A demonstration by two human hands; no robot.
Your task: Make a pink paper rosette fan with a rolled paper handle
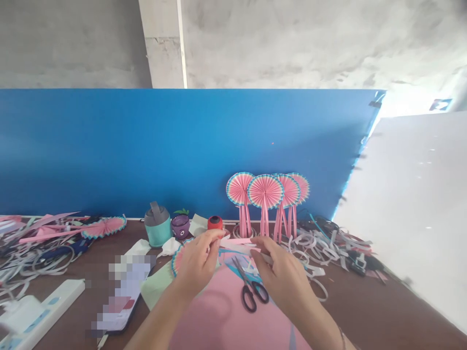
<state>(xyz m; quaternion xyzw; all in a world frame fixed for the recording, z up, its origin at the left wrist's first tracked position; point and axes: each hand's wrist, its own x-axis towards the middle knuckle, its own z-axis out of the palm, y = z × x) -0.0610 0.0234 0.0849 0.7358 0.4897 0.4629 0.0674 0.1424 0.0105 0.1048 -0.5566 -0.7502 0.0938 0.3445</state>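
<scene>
Between my two hands stretches a narrow pink paper strip (239, 241), with a whitish strip (235, 248) along its near side. My left hand (199, 260) pinches one end between thumb and fingers. The other end is pinched in my right hand (280, 267). Below them, scissors (251, 283) with black handles lie partly spread on a large pink paper sheet (215, 316). A pleated pink paper fan (175, 260) with a blue edge is partly hidden behind my left hand, above a pale green sheet (156, 287).
Several round pink fans (265, 191) stand upright at the back. Curled white strips (321, 245) pile up at right, more strips and a fan (105, 227) at left. A teal cup (158, 227), purple pot (180, 226), blurred phone (126, 296) and power strip (54, 311) are on the table.
</scene>
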